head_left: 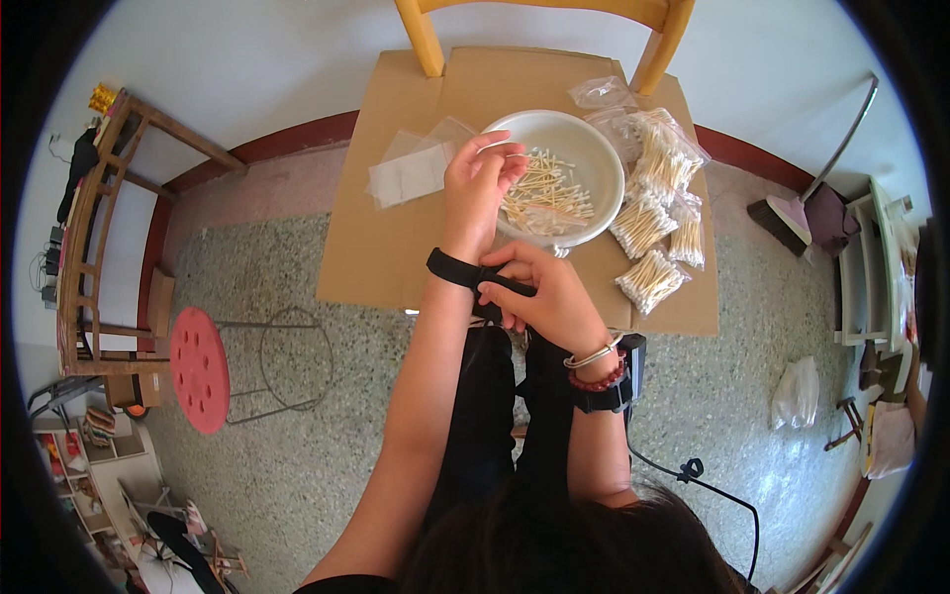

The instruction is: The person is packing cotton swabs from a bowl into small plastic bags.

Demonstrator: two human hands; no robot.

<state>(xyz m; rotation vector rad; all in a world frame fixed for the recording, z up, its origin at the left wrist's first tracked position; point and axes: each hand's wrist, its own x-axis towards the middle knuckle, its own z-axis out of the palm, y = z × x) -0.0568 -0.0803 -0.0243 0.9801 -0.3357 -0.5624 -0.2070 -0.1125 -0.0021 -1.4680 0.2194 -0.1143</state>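
Observation:
My right hand (546, 293) pinches the end of a black wrist strap (455, 268) that wraps around my left wrist. Raised beside the left rim of a white bowl (616, 188), my left hand (479, 183) is empty, its fingers loosely bent and apart. Loose cotton swabs (549, 188) lie in the bowl, with a clear plastic bag (554, 222) among them. To the bowl's right sit several bags packed with cotton swabs (665, 158). Flat clear bags (411, 173) lie at its left.
A cardboard sheet (366, 262) covers the work surface, with a wooden chair back (554, 8) behind. A pink stool (200, 369) lies on its side at left. A broom (792, 220) leans at right. A black cable (727, 498) trails past my right arm.

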